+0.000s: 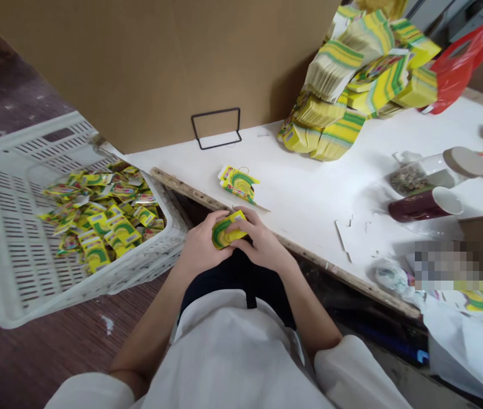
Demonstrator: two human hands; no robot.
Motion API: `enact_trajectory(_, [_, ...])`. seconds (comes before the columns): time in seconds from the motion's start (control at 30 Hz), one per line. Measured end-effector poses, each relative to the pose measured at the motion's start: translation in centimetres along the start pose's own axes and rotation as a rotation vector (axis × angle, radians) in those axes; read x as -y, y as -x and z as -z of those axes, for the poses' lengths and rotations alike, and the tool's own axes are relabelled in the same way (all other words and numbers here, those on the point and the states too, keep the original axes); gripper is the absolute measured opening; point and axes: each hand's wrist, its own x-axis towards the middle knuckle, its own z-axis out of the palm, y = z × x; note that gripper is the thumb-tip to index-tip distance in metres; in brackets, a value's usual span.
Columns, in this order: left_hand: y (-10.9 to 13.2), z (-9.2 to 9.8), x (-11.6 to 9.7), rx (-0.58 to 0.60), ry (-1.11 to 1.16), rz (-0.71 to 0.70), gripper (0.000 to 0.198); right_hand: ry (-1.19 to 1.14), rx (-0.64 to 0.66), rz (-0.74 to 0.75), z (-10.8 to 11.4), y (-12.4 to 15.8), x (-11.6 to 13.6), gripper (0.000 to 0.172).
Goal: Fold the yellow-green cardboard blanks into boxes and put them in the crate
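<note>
Between my two hands, just in front of the table's near edge, is a small yellow and green box (225, 230). My left hand (202, 245) grips its left side, fingers curled. On the other side, my right hand (262, 241) has its thumb and fingers closed on the box's right end. A flat, unfolded carton (239, 183) in the same colours lies on the white table (292, 199) just beyond my hands. At the left, a white plastic basket (15, 227) holds many yellow and green boxes (113, 221).
Stacks of flat cartons (339, 85) lean at the back beside a large cardboard box (160, 62). A black wire stand (219, 146) is in front of it. To the right are a maroon cup (420, 205), a clear jar (428, 170) and a red plastic bag (458, 71).
</note>
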Motion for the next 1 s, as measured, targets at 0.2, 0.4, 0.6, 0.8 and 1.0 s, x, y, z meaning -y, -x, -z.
enact_trajectory(0.2, [0.7,-0.4,0.3,0.021,0.138,0.043,0.076,-0.076,-0.063,0.015,-1.7,0.9,-0.4,0.045])
enact_trajectory(0.4, [0.5,1.0,2.5,-0.680,0.726,0.089,0.053,-0.006,-0.432,-0.175,-0.5,-1.0,-2.9,0.042])
enact_trajectory(0.6, [0.6,1.4,3.5,-0.668,1.183,0.395,0.070,0.510,-0.424,-0.479,-0.1,-6.0,-5.7,0.037])
enact_trajectory(0.8, [0.5,-1.5,1.7,-0.441,1.184,0.456,0.050,0.637,-0.260,-0.551,0.4,-7.1,-6.8,0.034])
enact_trajectory(1.0, [-0.1,-2.2,1.3,-0.334,1.116,0.441,0.041,0.550,-0.393,-0.446,0.2,-5.9,-8.1,0.025])
